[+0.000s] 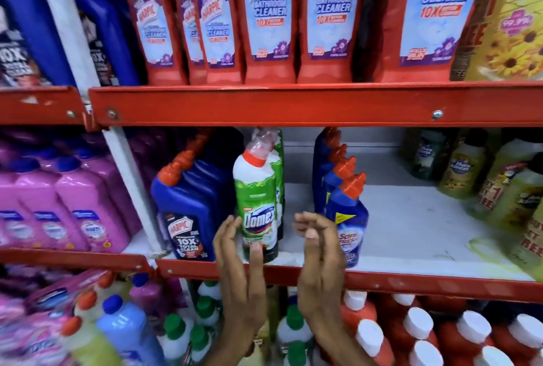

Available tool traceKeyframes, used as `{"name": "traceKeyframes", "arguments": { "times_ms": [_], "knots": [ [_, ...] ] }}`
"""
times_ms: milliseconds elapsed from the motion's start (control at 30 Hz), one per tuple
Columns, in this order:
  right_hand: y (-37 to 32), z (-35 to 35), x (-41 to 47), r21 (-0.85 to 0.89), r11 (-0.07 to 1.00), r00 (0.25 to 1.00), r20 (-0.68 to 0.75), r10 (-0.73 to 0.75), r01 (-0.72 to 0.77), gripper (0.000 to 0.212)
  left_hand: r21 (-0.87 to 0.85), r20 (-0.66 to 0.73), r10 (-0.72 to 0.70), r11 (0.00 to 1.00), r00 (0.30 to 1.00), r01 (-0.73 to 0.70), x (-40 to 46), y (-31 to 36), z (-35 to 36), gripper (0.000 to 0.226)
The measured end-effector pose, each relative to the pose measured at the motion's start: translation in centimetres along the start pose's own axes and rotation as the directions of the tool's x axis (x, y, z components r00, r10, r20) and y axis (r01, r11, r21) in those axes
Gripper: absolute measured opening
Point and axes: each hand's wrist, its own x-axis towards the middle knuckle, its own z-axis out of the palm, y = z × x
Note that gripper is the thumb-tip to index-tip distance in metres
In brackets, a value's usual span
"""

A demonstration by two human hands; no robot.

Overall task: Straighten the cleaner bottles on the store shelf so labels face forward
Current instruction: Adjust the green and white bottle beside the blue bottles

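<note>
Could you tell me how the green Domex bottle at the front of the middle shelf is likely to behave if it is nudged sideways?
The Domex bottle is tall and narrow, so it probably tips rather than slides. Its glossy label suggests a slippery grip. The bare shelf on its right leaves nothing there to catch it.

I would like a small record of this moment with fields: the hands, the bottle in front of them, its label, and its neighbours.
left hand: open, fingertips on the Domex bottle
right hand: open, holds nothing
label: faces forward
left neighbour: blue Harpic bottle
right neighbour: blue Sani Fresh bottle, across a gap
</note>
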Motion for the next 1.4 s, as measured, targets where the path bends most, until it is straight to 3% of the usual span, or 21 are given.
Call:
{"name": "traceKeyframes", "arguments": {
  "times_ms": [133, 233, 300, 433, 567, 700, 833, 1067, 1167, 1267, 1333, 1400],
  "knots": [
    [1.5, 2.6, 0.8, -0.069, 0.980, 0.964, 0.181, 0.194, -0.185, 0.044, 0.017, 0.175, -0.164, 0.986, 0.971, 0.163, 1.2, -1.4, -0.5, 0.086],
    [2.8, 2.6, 0.9, -0.172, 0.956, 0.915, 0.291, 0.281, -0.239, 0.041, 0.014, 0.281, -0.261, 0.963, 0.924, 0.268, 1.6, -1.6, 0.3, 0.085],
    [3.0, 2.2, 0.4, -0.160, 0.955, 0.916, 0.279, 0.288, -0.252, 0.055, 0.007, 0.337, -0.295, 0.950, 0.894, 0.311, 1.5, -0.9, 0.7, 0.081],
    [1.9, 3.4, -0.4, -0.101, 0.960, 0.944, 0.179, 0.275, -0.261, 0.031, -0.006, 0.424, -0.262, 0.956, 0.867, 0.292, 2.3, -1.6, 0.0, 0.079],
    [1.5, 4.1, -0.8, -0.110, 0.969, 0.968, 0.091, 0.233, -0.223, 0.032, -0.055, 0.481, -0.181, 0.970, 0.858, 0.235, 3.3, -2.5, -0.8, 0.084],
    [2.0, 3.8, -0.4, -0.133, 0.969, 0.967, 0.122, 0.223, -0.206, 0.049, -0.055, 0.502, -0.185, 0.968, 0.845, 0.245, 3.4, -2.4, -0.6, 0.102],
    [2.4, 3.5, 0.0, -0.144, 0.967, 0.962, 0.148, 0.230, -0.210, 0.036, -0.056, 0.527, -0.197, 0.963, 0.827, 0.265, 3.4, -2.0, -0.6, 0.099],
    [2.0, 3.5, -0.3, -0.135, 0.973, 0.965, 0.159, 0.208, -0.187, 0.036, -0.035, 0.536, -0.218, 0.960, 0.816, 0.279, 3.5, -2.6, -0.7, 0.104],
    [1.5, 3.6, -0.8, -0.089, 0.987, 0.991, 0.031, 0.134, -0.131, 0.038, -0.024, 0.495, -0.181, 0.975, 0.850, 0.221, 3.3, -1.8, -1.9, 0.090],
    [0.8, 3.7, -1.2, -0.085, 0.995, 0.989, -0.133, -0.060, 0.049, 0.027, 0.003, 0.323, 0.006, 1.000, 0.946, -0.007, 2.5, -0.7, -4.8, 0.074],
    [0.3, 4.4, -1.7, -0.091, 0.987, 0.986, -0.090, -0.138, 0.130, 0.020, 0.022, 0.140, 0.178, 0.983, 0.974, -0.183, 2.5, -1.0, -6.8, 0.046],
    [-0.1, 5.8, -2.2, -0.100, 0.987, 0.992, 0.021, -0.124, 0.126, 0.019, 0.035, -0.040, 0.255, 0.967, 0.966, -0.254, 3.4, -1.7, -8.4, 0.031]
  ]
}}
